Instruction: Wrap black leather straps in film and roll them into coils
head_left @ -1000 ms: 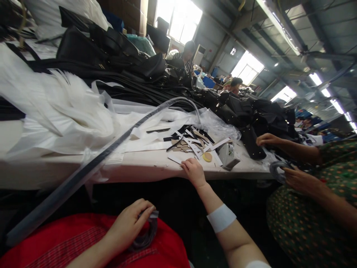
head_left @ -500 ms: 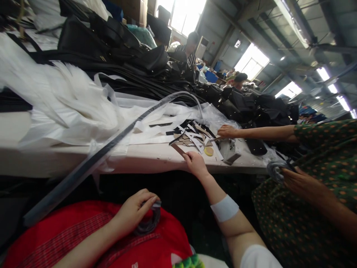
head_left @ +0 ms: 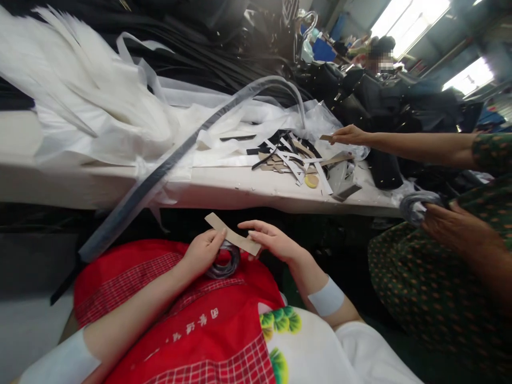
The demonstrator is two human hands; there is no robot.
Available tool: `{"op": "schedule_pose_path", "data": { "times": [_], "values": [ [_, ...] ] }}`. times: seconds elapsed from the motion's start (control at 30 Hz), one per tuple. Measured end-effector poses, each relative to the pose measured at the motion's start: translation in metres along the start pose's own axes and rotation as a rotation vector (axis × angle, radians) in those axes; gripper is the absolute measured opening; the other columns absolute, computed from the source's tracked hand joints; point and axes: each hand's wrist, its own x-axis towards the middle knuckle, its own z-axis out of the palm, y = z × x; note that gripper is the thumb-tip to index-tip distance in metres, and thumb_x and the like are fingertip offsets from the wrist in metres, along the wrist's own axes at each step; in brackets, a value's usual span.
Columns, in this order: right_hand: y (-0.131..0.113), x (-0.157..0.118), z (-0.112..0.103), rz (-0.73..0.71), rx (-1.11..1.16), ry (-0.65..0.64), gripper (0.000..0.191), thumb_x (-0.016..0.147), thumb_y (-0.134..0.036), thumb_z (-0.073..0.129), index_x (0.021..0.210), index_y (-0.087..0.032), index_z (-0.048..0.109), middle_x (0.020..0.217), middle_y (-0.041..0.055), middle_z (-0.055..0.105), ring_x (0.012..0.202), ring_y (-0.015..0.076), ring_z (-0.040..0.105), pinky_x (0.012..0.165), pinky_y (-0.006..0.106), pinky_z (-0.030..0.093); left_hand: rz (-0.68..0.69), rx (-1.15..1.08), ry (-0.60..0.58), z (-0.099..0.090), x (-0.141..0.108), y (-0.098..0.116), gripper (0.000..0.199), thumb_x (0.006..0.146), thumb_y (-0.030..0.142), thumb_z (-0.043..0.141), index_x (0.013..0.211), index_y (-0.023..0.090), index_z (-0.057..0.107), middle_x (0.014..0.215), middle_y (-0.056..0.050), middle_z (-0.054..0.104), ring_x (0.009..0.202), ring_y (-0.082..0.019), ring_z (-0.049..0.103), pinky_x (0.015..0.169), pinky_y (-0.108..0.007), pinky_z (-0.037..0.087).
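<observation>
A tan strip [head_left: 232,233] lies slantwise between my hands, above the red apron on my lap. My left hand [head_left: 205,249] is closed, its thumb pressing on the strip's middle, and a dark coil of tape or cord [head_left: 228,266] hangs under its fingers. At the strip's right end is my right hand [head_left: 272,238], fingers partly apart, index finger stretched out; fingertips reach around that end. On the white table edge [head_left: 224,184] lies a pile of tan, white and black strips [head_left: 292,154], with a round yellow-rimmed piece [head_left: 311,181] before it.
A long plastic-wrapped tube [head_left: 168,160] arches over the table edge at the left. White sheets [head_left: 100,101] and black goods lie behind. At the right, a person's hand [head_left: 350,134] holds a tan piece; their other hand [head_left: 460,224] holds a grey coil [head_left: 420,205].
My right hand has come back from the pile to my left hand with the tan strip, and my left thumb is now on it. The other person's hand has lifted off the pile.
</observation>
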Motion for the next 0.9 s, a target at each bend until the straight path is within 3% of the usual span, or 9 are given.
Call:
{"op": "schedule_pose_path", "data": {
  "times": [0.13, 0.33, 0.67, 0.9],
  "values": [
    [-0.001, -0.01, -0.006, -0.032, 0.083, -0.101, 0.039, 0.085, -0.042, 0.065, 0.108, -0.012, 0.068, 0.095, 0.0105, 0.072, 0.085, 0.0185, 0.069, 0.071, 0.026, 0.053, -0.022, 0.015, 0.005, 0.003, 0.003, -0.001, 0.053, 0.083, 0.063, 0.039, 0.064, 0.019, 0.062, 0.065, -0.004, 0.066, 0.067, -0.024, 0.061, 0.065, -0.032, 0.044],
    [0.0, -0.009, -0.008, -0.027, 0.117, -0.145, 0.044, 0.079, -0.04, 0.072, 0.111, -0.01, 0.068, 0.101, 0.013, 0.072, 0.092, 0.0206, 0.068, 0.077, 0.027, 0.053, -0.036, 0.029, 0.014, 0.005, 0.003, -0.001, 0.053, 0.082, 0.063, 0.038, 0.06, 0.02, 0.058, 0.061, -0.003, 0.063, 0.063, -0.022, 0.058, 0.063, -0.032, 0.042],
    [0.003, -0.006, -0.012, 0.048, 0.103, -0.099, 0.04, 0.077, -0.044, 0.072, 0.1, -0.011, 0.07, 0.093, 0.0126, 0.074, 0.087, 0.0223, 0.071, 0.072, 0.028, 0.054, -0.026, 0.036, 0.045, 0.002, 0.001, 0.005, 0.05, 0.083, 0.062, 0.039, 0.057, 0.021, 0.053, 0.057, -0.001, 0.057, 0.06, -0.021, 0.056, 0.059, -0.03, 0.041],
    [0.008, -0.006, -0.019, 0.071, 0.018, -0.076, 0.039, 0.079, -0.044, 0.069, 0.098, -0.01, 0.071, 0.087, 0.0109, 0.074, 0.076, 0.0167, 0.069, 0.067, 0.024, 0.052, 0.004, 0.046, 0.032, 0.003, 0.0, 0.007, 0.049, 0.084, 0.059, 0.039, 0.056, 0.022, 0.052, 0.056, 0.0, 0.055, 0.06, -0.02, 0.055, 0.061, -0.03, 0.042]
  ]
}}
